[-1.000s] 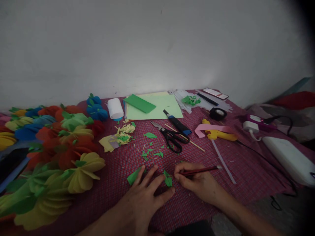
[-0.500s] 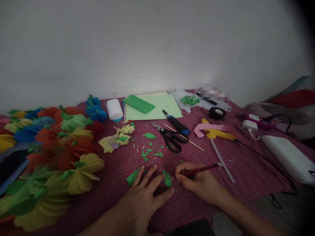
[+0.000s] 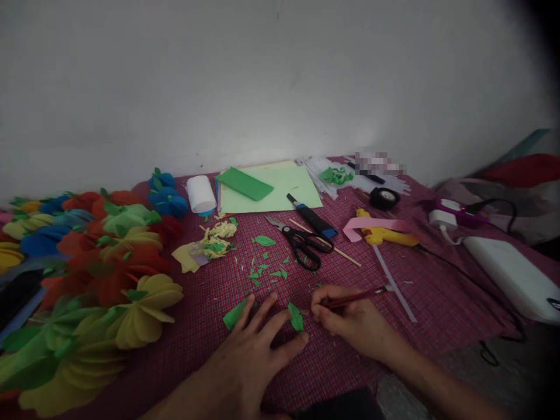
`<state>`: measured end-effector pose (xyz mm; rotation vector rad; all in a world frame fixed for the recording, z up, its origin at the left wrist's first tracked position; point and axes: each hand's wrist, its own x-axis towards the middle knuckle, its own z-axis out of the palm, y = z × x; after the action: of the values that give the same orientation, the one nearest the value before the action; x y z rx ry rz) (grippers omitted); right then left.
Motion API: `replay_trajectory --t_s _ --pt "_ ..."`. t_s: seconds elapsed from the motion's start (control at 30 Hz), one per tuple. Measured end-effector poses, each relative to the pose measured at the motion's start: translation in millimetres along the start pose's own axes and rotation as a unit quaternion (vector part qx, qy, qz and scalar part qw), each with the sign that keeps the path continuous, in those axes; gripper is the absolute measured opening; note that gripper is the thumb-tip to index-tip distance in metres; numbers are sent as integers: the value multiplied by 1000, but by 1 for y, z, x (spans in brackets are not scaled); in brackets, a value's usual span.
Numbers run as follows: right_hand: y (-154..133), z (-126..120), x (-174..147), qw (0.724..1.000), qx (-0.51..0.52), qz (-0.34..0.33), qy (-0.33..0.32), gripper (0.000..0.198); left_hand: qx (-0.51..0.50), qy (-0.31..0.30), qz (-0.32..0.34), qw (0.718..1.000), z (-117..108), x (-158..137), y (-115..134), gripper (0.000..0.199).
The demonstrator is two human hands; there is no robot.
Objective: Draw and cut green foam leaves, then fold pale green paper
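Observation:
My left hand (image 3: 257, 344) lies on the checked cloth with its fingers spread. Its thumb and index finger steady a green paper leaf (image 3: 296, 317), while another green paper piece (image 3: 234, 315) shows partly from under the outer fingers. Pinched in my right hand (image 3: 350, 321) is a slim dark red pen (image 3: 356, 298), slanting up to the right with a shiny back end. The pen's tip is hidden by my fingers, just right of the leaf. Black-handled scissors (image 3: 301, 242) and a loose green leaf (image 3: 263, 240) lie beyond both hands, among small green scraps.
Colourful paper pumpkins (image 3: 126, 256) crowd the left side. Behind are a white roll (image 3: 201, 194), pale green sheets (image 3: 289, 192), a box cutter (image 3: 312, 216) and a wooden stick (image 3: 347, 256). To the right sit a yellow glue gun (image 3: 389, 235), tape measure (image 3: 385, 198) and white power bank (image 3: 510, 277).
The whole view has shifted slightly. The pen and my right fingers have moved a little at the leaf's right side, and my left hand keeps its spread pose.

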<state>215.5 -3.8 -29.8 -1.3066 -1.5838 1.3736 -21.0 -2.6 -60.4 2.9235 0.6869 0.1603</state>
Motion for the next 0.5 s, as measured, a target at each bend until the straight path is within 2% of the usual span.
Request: replay_trajectory --t_s 0.17,0.27,0.5 --pt "-2 -2 -2 1000 -9 -19 -12 9 -28 -21 -3 999 -12 2 3 81" --pt "0 -1 -4 999 -15 -34 -27 10 -32 -27 -5 999 -17 1 3 80" --pt "4 2 -3 999 -4 -41 -35 10 -22 -16 -7 1000 -8 0 2 78"
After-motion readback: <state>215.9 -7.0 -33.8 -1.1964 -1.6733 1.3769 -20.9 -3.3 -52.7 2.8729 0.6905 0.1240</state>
